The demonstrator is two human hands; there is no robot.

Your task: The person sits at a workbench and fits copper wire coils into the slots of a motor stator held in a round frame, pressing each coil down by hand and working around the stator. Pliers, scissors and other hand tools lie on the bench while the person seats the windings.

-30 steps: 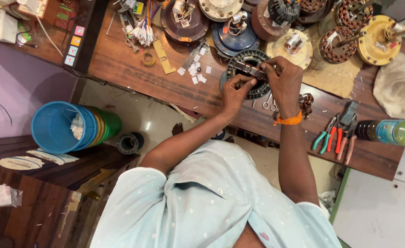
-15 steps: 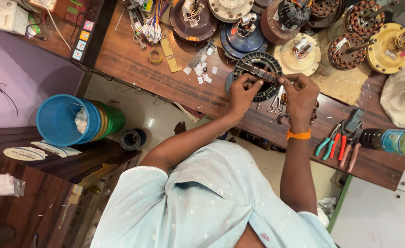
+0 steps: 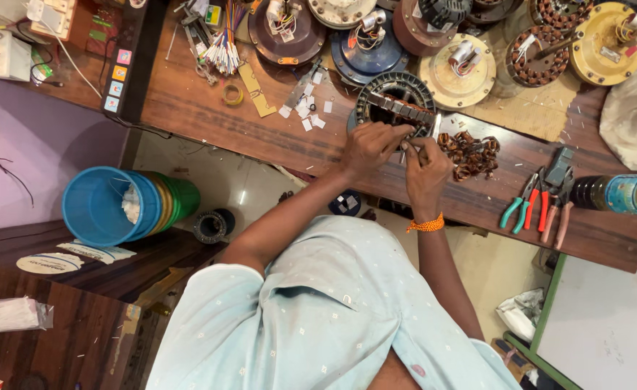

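Our left hand point(image 3: 367, 148) clamps the dark stator ring point(image 3: 395, 105) on the table point(image 3: 210, 119). Right hand point(image 3: 425, 165) pinches a thin tool point(image 3: 435, 126); we'd keep the ring steady and work gently.

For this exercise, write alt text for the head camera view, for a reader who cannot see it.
Seen from above, a person's left hand and right hand work together at a round black motor stator on a wooden workbench. Copper wire coils, pliers and other fan motor parts lie around.
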